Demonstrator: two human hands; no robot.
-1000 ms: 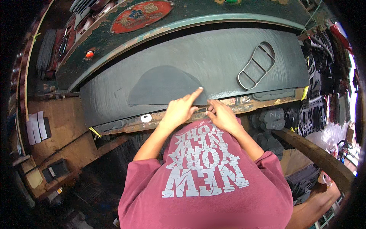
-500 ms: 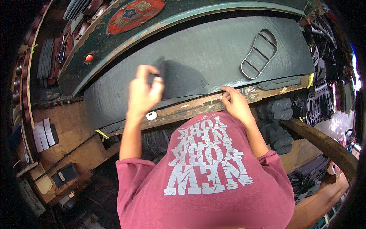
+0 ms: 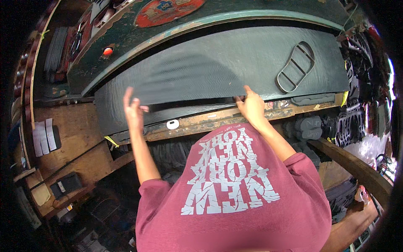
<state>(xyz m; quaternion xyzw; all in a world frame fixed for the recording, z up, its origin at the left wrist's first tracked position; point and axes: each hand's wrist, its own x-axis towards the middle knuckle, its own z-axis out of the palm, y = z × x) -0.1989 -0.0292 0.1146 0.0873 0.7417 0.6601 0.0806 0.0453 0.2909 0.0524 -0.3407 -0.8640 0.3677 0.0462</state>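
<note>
A dark ribbed sheet with a curved far edge spans the space between my hands, over the broad dark bed of a green machine. A black gap shows below its near edge, so that edge looks raised. My right hand pinches the sheet's near right corner. At the left end my left hand has its fingers apart beside the sheet's edge, somewhat blurred; contact there is unclear. To the right, a sole-shaped metal cutting die with crossbars lies on the bed.
A white rounded case sits on the worn wooden ledge before me. The green machine beam runs along the far side. Dark sole pieces are stacked at right, near a wooden bar. Another person's arm shows lower right.
The ribbed sheet now stretches between my hands over the bed. My left hand has moved left and nearer me; my right hand has shifted slightly onto the sheet's corner.
</note>
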